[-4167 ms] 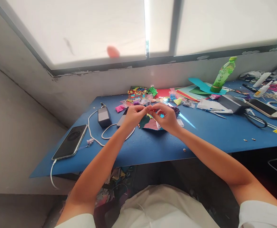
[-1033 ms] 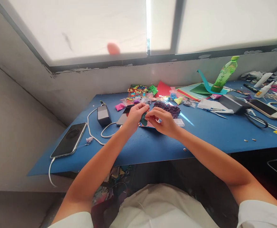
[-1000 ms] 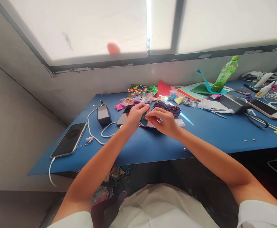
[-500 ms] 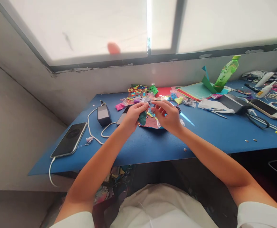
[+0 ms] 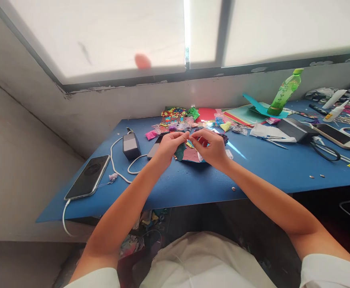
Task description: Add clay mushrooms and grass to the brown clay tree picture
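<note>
So my left hand (image 5: 169,146) is pinching the dark green piece (image 5: 180,152) between thumb and fingers, nearly closed on it, and the piece is hanging just below the thumb, on the side facing my other hand. My right hand (image 5: 211,147) is curling in from the other side, thumb and forefinger coming together right at the left fingertips. Can't tell if it's actually gripping anything, the spot's too small. The green piece is sitting left of those right fingertips and a bit lower.

Under both hands the pinkish board (image 5: 193,155) is lying on the blue desk (image 5: 175,188). A dark purple clump (image 5: 223,138) is poking out behind my right hand, and a clear box (image 5: 229,154) is resting just beside it. Off to my left a black block (image 5: 131,146) is standing near a phone (image 5: 89,176); the green bottle (image 5: 285,94) is leaning far right.
</note>
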`<action>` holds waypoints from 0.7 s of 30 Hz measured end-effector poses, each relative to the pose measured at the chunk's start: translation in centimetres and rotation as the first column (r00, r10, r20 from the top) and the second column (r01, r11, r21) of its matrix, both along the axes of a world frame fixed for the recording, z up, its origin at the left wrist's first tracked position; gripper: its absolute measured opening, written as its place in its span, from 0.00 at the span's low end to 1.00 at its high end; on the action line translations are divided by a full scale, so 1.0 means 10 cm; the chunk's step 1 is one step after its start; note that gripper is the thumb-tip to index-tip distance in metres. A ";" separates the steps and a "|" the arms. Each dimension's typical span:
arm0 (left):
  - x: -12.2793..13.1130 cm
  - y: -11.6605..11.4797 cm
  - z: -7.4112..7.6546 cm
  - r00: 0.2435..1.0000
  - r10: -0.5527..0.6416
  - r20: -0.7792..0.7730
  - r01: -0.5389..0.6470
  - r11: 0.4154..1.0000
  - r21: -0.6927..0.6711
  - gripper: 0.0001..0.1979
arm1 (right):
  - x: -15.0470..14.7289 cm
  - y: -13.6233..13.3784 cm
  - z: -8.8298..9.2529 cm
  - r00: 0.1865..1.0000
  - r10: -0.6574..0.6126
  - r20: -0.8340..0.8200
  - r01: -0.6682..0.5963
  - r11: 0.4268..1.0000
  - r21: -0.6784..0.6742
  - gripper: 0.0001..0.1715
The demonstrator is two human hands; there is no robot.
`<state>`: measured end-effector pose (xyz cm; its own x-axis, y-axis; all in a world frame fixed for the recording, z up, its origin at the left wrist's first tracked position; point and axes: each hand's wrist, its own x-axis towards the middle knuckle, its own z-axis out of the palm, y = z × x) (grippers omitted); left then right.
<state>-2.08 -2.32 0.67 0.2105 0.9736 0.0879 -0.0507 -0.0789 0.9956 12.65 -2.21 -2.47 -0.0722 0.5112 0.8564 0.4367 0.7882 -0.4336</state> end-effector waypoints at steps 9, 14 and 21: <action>-0.01 -0.03 0.02 0.999 0.009 -0.048 -0.005 0.998 0.066 0.16 | 0.02 -0.01 0.02 0.999 0.033 0.037 -0.035 0.999 0.038 0.12; -0.02 -0.02 0.02 0.998 -0.004 -0.066 0.008 0.998 0.056 0.14 | 0.03 0.00 0.02 0.996 0.089 0.031 -0.084 0.987 -0.134 0.11; -0.03 -0.01 0.05 0.998 0.045 -0.035 -0.042 0.996 0.079 0.16 | 0.04 -0.06 0.04 0.968 0.231 0.093 -0.198 0.941 -0.274 0.23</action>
<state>-2.37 -2.43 1.13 0.1729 0.9724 0.1566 -0.0092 -0.1574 0.9875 13.00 -2.82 -2.11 -0.3007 0.6756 0.6731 0.3320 0.7358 -0.5902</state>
